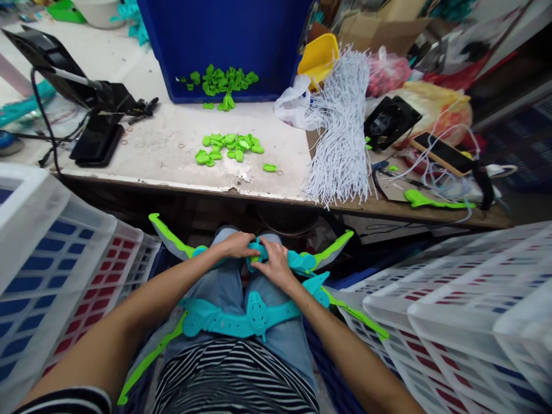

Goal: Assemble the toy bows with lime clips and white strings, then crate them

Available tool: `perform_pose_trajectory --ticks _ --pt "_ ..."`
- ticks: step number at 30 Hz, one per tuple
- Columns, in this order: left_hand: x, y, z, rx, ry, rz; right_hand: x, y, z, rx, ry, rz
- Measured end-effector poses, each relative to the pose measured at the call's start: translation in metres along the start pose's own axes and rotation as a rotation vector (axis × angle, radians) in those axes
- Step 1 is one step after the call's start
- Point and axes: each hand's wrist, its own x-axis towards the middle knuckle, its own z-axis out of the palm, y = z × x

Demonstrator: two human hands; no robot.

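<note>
Above my knees, my left hand (241, 245) and my right hand (275, 261) close on the middle of a teal and green plastic toy bow (302, 261). Between my thumbs shows a small green piece (254, 260), seated at the bow's centre. My fingers hide most of that centre part. Green-edged arms stick out to both sides of the bow. Across my lap lies a second teal toy bow (233, 323) with similar green arms, touched by neither hand.
On the workbench (159, 155) lie loose green pieces (233, 144), a blue bin (224, 46) with more pieces, white strings (340, 132), a phone (444, 152) and a black stand (97, 138). White crates (64, 253) flank me left and right (466, 310).
</note>
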Motion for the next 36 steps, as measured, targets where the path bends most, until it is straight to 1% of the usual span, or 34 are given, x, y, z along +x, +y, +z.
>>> perform_pose_trajectory --ticks 2,4,7,9,10,11,13,15,16,17,19,21,22,23,25,27,29,31,33,34,36 --pt "-0.01 0.006 -0.002 0.027 0.017 0.003 0.007 -0.002 -0.016 0.031 -0.003 -0.096" --pt "-0.021 0.012 -0.002 0.071 0.102 0.027 0.025 -0.005 -0.04 0.059 0.03 -0.159" --pt "-0.033 0.016 0.007 0.225 0.331 0.066 0.074 -0.011 -0.08 0.045 0.201 -0.145" --pt "-0.037 0.015 0.02 0.317 0.436 0.081 0.116 -0.017 -0.099 -0.023 0.306 -0.126" --pt "-0.039 0.014 0.028 0.338 0.459 0.08 0.136 -0.02 -0.104 -0.105 0.323 -0.119" --pt "-0.042 0.013 0.037 0.341 0.471 0.077 0.155 -0.022 -0.107 -0.182 0.312 -0.1" --pt "-0.052 0.012 0.054 0.309 0.493 0.074 0.183 -0.027 -0.108 -0.312 0.256 -0.064" --pt "-0.069 0.015 0.069 0.237 0.518 0.055 0.197 -0.029 -0.106 -0.344 0.227 -0.033" --pt "-0.079 0.019 0.075 0.186 0.511 0.03 0.199 -0.03 -0.106 -0.322 0.236 -0.01" --pt "-0.089 0.023 0.08 0.125 0.476 -0.014 0.2 -0.031 -0.107 -0.27 0.249 0.025" --pt "-0.108 0.034 0.087 0.001 0.309 -0.125 0.196 -0.03 -0.11 -0.081 0.245 0.15" --pt "-0.119 0.049 0.093 -0.068 0.124 -0.197 0.191 -0.029 -0.116 0.141 0.176 0.306" --pt "-0.123 0.056 0.096 -0.073 0.066 -0.207 0.189 -0.029 -0.119 0.208 0.143 0.37" --pt "-0.124 0.064 0.099 -0.062 0.032 -0.204 0.188 -0.028 -0.122 0.216 0.12 0.412" --pt "-0.126 0.076 0.104 -0.021 -0.007 -0.195 0.185 -0.025 -0.125 0.072 0.122 0.417" --pt "-0.126 0.083 0.107 0.004 -0.068 -0.182 0.182 -0.021 -0.127 -0.142 0.148 0.342" --pt "-0.125 0.084 0.104 -0.002 -0.136 -0.158 0.178 -0.016 -0.125 -0.258 0.169 0.192" --pt "-0.123 0.08 0.094 -0.017 -0.206 -0.136 0.174 -0.009 -0.12 -0.268 0.153 -0.028" --pt "-0.118 0.074 0.08 -0.025 -0.29 -0.13 0.171 -0.001 -0.114 -0.25 0.101 -0.233" --pt "-0.115 0.071 0.072 -0.032 -0.333 -0.129 0.17 0.004 -0.112 -0.244 0.072 -0.295" --pt "-0.108 0.063 0.058 -0.064 -0.403 -0.126 0.171 0.012 -0.108 -0.251 0.035 -0.343"
